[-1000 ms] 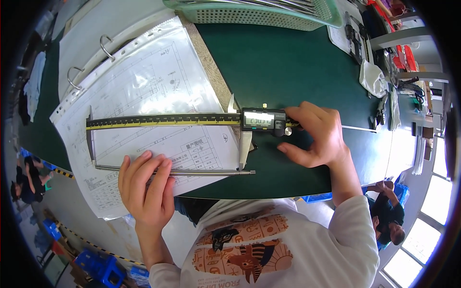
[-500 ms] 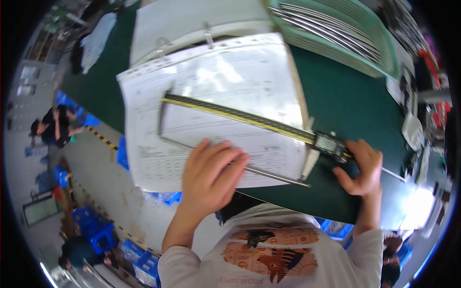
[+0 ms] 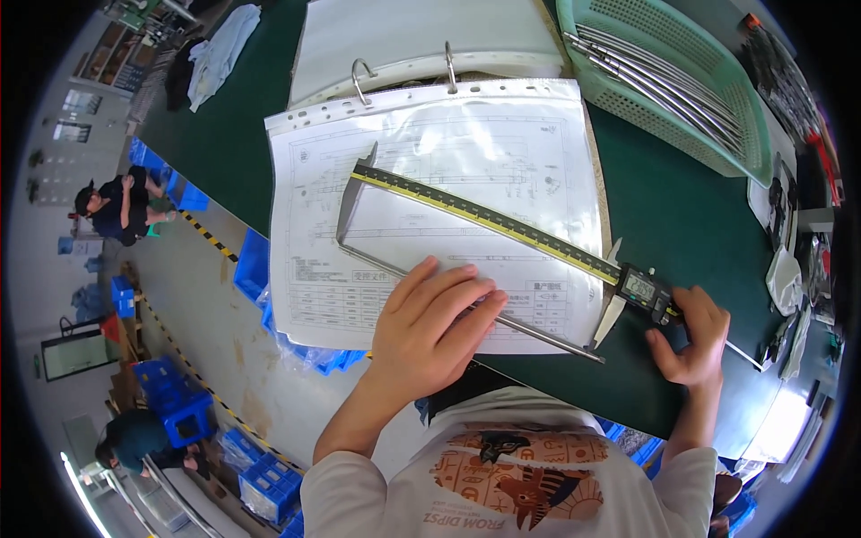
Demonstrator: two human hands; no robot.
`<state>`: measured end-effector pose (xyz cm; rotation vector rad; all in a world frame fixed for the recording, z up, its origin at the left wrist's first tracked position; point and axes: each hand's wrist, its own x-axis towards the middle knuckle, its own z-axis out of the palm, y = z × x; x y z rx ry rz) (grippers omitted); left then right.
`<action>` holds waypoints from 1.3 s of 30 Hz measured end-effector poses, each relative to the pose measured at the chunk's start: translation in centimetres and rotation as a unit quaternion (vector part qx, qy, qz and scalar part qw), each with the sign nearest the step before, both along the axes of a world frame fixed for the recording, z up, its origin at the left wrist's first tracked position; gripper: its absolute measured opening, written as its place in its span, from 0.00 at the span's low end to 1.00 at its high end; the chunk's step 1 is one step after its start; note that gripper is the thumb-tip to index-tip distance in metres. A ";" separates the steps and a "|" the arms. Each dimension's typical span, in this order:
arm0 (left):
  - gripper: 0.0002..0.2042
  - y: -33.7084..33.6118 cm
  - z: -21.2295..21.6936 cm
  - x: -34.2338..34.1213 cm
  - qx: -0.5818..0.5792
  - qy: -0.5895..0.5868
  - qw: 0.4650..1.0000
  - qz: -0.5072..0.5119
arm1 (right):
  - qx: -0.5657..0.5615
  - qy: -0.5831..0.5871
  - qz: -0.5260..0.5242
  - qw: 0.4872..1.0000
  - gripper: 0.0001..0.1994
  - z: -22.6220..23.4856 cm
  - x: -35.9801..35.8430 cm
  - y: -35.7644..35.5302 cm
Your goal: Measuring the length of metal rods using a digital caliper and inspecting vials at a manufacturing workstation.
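Note:
A digital caliper [image 3: 502,221] with a yellow-edged scale lies slantwise above a printed drawing sheet [image 3: 430,143], its jaws spread wide. A thin metal rod [image 3: 547,337] runs between the jaws; one end meets the long left jaw, the other reaches just past the tip of the right jaw. My left hand [image 3: 430,332] rests over the rod's middle, fingers bent across it and holding it against the sheet. At the caliper's display end, my right hand [image 3: 695,341] has curled fingers against the housing, thumb set apart below. The depth bar sticks out beyond that hand.
The sheet sits in an open ring binder [image 3: 430,65] on a dark green table [image 3: 650,188]. A light green basket [image 3: 668,134] of metal rods stands at the far right. Blue crates [image 3: 170,394] and two other people are on the floor side at left.
The whole view has shifted, so everything appears farther right, and the picture is sharper. Both hands, the caliper and the rod keep about the same places relative to the sheet.

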<state>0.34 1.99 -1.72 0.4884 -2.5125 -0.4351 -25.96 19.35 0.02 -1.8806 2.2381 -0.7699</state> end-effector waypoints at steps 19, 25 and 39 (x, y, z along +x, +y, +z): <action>0.12 -0.4 0.9 0.5 -0.014 -0.040 0.999 0.008 | 0.003 -0.004 0.002 1.000 0.19 0.5 0.2 -0.8; 0.11 -0.3 0.5 -0.3 -0.002 -0.009 1.000 -0.015 | 0.014 0.019 0.008 1.000 0.16 0.4 -0.1 -0.2; 0.09 0.0 -0.3 0.1 0.025 0.069 0.997 -0.036 | 0.010 0.079 0.006 0.997 0.18 0.6 -0.5 0.3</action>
